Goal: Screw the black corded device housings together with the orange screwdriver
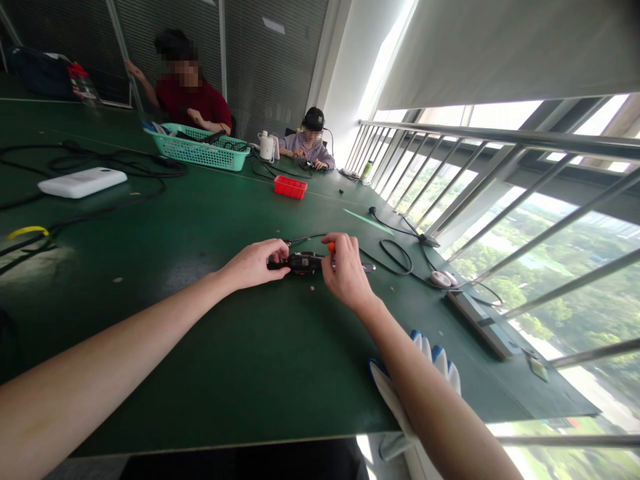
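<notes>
A long black device with a silvery right end lies across the green table in front of me; its exact kind is not clear. My left hand has its thumb and fingers closed around the device's left end. Over the right part of the device, my right hand is closed, with an orange piece showing between its fingers. The rest of that orange-ended item is hidden by the hand. A thin dark cable runs behind the device and passes to the right.
Under my right forearm lies a white and blue glove. A cable with a plug and a grey bar lie by the railing. Farther off are a red tray, a green basket, a white box and two people.
</notes>
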Demonstrator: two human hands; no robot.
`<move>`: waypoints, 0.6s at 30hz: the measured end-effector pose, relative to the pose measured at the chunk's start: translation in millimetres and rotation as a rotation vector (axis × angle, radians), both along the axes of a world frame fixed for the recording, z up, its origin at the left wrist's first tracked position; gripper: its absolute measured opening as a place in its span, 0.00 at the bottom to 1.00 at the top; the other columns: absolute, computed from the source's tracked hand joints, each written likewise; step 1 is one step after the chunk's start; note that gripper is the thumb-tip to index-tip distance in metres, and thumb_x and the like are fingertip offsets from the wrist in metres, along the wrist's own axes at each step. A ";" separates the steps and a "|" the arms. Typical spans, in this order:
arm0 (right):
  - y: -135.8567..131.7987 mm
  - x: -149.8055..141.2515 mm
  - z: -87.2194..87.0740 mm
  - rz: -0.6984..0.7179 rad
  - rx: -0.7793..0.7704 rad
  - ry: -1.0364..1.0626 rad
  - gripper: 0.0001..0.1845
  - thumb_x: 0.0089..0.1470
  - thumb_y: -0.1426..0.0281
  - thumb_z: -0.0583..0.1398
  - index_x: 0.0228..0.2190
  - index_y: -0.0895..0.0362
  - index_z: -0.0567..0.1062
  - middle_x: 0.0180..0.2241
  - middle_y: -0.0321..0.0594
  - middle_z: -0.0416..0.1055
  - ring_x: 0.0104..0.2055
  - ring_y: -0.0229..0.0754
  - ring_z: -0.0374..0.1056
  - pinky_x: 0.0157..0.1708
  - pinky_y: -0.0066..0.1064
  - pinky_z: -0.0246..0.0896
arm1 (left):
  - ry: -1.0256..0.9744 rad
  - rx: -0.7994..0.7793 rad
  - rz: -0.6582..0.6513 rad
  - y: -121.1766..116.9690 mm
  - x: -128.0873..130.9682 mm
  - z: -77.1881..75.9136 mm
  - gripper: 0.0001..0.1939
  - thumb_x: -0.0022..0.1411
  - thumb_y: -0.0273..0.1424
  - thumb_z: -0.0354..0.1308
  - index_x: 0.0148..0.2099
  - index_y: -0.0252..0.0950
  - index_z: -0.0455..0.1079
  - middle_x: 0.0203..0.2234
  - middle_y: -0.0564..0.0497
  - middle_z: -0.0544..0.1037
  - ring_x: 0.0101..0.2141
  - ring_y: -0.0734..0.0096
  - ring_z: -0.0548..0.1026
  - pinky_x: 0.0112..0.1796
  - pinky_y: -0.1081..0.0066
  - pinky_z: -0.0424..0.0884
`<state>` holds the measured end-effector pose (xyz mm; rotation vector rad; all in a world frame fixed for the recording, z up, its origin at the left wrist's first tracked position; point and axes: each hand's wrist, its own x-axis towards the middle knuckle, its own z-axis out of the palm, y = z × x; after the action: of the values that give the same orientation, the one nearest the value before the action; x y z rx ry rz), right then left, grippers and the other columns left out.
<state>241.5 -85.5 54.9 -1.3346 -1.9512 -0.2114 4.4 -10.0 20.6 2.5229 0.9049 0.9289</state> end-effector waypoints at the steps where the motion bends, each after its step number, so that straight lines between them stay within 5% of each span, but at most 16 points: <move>1: -3.7 0.5 5.1 0.051 0.051 0.031 0.15 0.64 0.74 0.49 0.50 0.54 0.66 0.50 0.49 0.70 0.52 0.51 0.66 0.54 0.46 0.64 | -0.008 -0.013 0.006 0.6 0.3 -0.8 0.14 0.59 0.39 0.65 0.45 0.41 0.70 0.34 0.54 0.75 0.31 0.69 0.73 0.32 0.71 0.68; 7: -23.6 -9.1 17.5 0.152 0.118 0.348 0.14 0.67 0.62 0.56 0.50 0.49 0.58 0.44 0.42 0.75 0.44 0.45 0.74 0.49 0.41 0.69 | -0.024 -0.034 0.006 2.7 2.4 -3.5 0.11 0.59 0.39 0.65 0.41 0.41 0.72 0.33 0.53 0.76 0.31 0.69 0.73 0.31 0.71 0.66; 18: -14.9 -24.2 -0.3 0.155 -0.069 0.336 0.15 0.67 0.56 0.56 0.48 0.49 0.59 0.45 0.41 0.78 0.43 0.45 0.77 0.43 0.36 0.71 | -0.044 -0.050 0.006 3.3 3.5 -4.0 0.11 0.58 0.38 0.65 0.41 0.40 0.72 0.36 0.52 0.77 0.32 0.69 0.74 0.32 0.71 0.66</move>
<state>217.3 -100.4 54.6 -1.1693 -1.7760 0.1490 7.9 -6.7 16.6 2.4492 0.9107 0.9482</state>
